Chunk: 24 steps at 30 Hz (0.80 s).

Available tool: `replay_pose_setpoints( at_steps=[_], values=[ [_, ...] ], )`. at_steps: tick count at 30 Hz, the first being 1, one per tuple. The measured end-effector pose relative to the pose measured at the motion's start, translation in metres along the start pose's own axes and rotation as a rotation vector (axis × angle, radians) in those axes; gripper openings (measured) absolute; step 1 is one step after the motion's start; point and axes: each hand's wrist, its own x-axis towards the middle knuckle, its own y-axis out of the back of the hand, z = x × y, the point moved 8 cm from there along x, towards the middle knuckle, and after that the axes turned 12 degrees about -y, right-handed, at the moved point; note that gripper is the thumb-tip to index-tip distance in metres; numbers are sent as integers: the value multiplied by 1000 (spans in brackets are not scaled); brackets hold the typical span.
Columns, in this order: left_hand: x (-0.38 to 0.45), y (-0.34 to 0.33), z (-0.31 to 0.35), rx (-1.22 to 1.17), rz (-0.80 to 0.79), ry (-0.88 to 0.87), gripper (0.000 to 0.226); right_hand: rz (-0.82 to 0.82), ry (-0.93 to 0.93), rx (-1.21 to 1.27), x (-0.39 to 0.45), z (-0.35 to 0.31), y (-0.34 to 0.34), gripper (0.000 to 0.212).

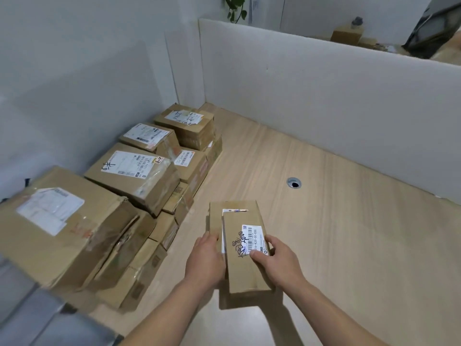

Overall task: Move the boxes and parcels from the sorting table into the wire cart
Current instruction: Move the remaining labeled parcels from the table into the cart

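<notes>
On the counter (pixel 311 196), near its front edge: two small cardboard boxes, one flat box (pixel 245 258) with a barcode label and handwriting lying partly over a second box (pixel 215 216) beneath it. Left hand (pixel 205 258) grips the left side of the pair, fingers curled under; right hand (pixel 279 260) grasps the upper box's right edge, thumb on the label. Left of these boxes, a stacked row of labelled parcels (pixel 134 176) along the wall. Right of them, a cable grommet (pixel 293 183).
</notes>
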Motion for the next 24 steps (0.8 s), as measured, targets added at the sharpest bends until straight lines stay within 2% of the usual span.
replay_pose_setpoints(
  at_steps=[6, 11, 18, 24],
  values=[
    [-8, -10, -41, -43, -101, 67, 45, -64, -46, -50, 0, 16, -44, 50],
    [-10, -19, -71, -184, -139, 213, 52, -64, -81, -123, 3, 25, -60, 38],
    [-1, -45, -122, -309, -179, 343, 28, 47, -81, -100, 7, 21, -65, 40],
    [3, -41, -109, -238, -165, 354, 62, 58, -140, -19, 8, 25, -69, 32]
  ],
)
